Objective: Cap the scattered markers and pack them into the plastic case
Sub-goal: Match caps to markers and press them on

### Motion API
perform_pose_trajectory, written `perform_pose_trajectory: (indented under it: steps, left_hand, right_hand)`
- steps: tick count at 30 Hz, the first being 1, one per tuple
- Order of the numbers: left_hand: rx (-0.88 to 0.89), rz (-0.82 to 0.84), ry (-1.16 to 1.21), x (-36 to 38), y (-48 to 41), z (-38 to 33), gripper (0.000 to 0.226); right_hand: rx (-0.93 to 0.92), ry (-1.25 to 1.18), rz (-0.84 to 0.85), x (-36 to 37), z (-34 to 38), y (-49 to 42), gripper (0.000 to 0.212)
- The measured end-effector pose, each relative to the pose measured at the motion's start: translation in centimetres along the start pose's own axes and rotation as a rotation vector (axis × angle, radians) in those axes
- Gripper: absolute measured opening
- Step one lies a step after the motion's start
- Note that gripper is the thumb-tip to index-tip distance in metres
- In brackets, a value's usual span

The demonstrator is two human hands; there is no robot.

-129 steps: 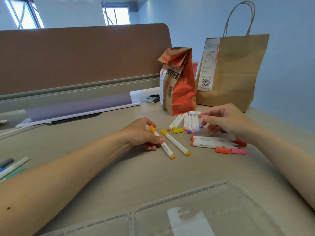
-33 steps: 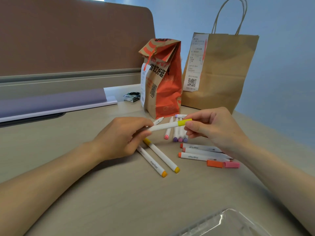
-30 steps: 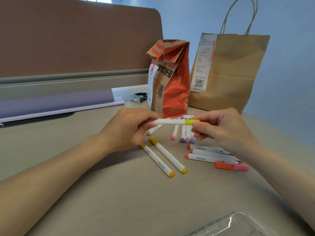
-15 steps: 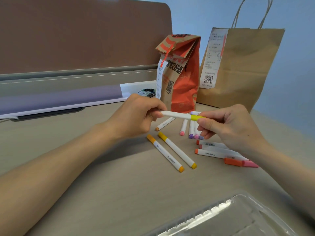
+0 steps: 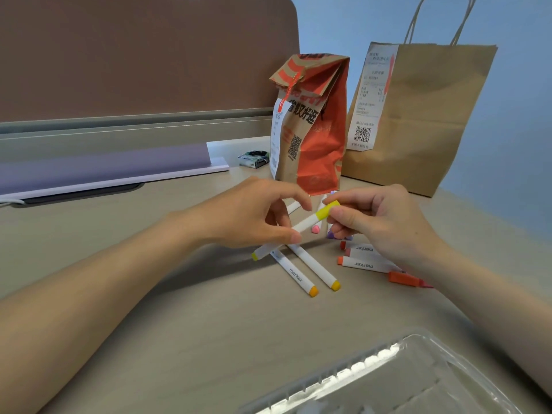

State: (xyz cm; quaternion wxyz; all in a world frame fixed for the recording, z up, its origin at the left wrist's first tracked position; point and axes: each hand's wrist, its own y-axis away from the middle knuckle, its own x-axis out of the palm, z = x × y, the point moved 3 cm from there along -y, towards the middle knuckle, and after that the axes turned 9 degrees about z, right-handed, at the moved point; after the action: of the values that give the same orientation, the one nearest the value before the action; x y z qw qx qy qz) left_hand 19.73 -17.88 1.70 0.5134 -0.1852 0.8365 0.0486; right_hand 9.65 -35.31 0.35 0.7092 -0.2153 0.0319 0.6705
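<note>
Beige tabletop [image 5: 179, 324]: yellow-capped white marker [image 5: 298, 227] now tilted, newly capped; my left hand [image 5: 254, 216] pinches its barrel, right hand [image 5: 379, 222] its cap; clear plastic case [image 5: 418, 380] awaits at near edge.

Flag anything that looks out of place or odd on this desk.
Two loose caps, an orange marker cap and a pink one behind it, lie on the beige desk beside the red-tipped white markers, off any marker.
</note>
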Motion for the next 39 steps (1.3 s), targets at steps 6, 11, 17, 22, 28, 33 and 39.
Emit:
perform_pose_trajectory:
  steps: [6,11,17,22,28,33,39]
  left_hand:
    - [-0.137,-0.039,0.337,-2.0,0.8,1.0,0.078]
    - [-0.279,0.006,0.637,-3.3,2.1,3.8,0.073]
    - [-0.372,0.024,0.603,-2.9,2.2,5.4,0.044]
    - [-0.409,0.148,0.443,-1.9,2.3,5.8,0.023]
    - [-0.459,0.303,0.301,-1.6,2.4,5.7,0.016]
    - [-0.486,0.266,0.193,-1.9,2.4,5.7,0.043]
    - [-0.527,0.031,-0.022,-2.7,0.2,6.1,0.042]
  right_hand:
    - [0.052,0.039,-0.051,-0.8,-0.5,0.0,0.026]
    - [0.12,0.036,-0.028,-1.3,-1.0,0.2,0.023]
    - [0.152,0.058,0.006,-1.6,-1.4,0.1,0.022]
    - [0.151,0.121,0.012,-1.9,-1.6,0.1,0.018]
    - [0.129,0.192,-0.022,-2.8,-1.6,-0.1,0.014]
    - [0.125,0.273,-0.126,-5.0,-1.7,-0.1,0.011]
    - [0.185,0.356,-0.261,-8.6,-2.7,-0.3,0.009]
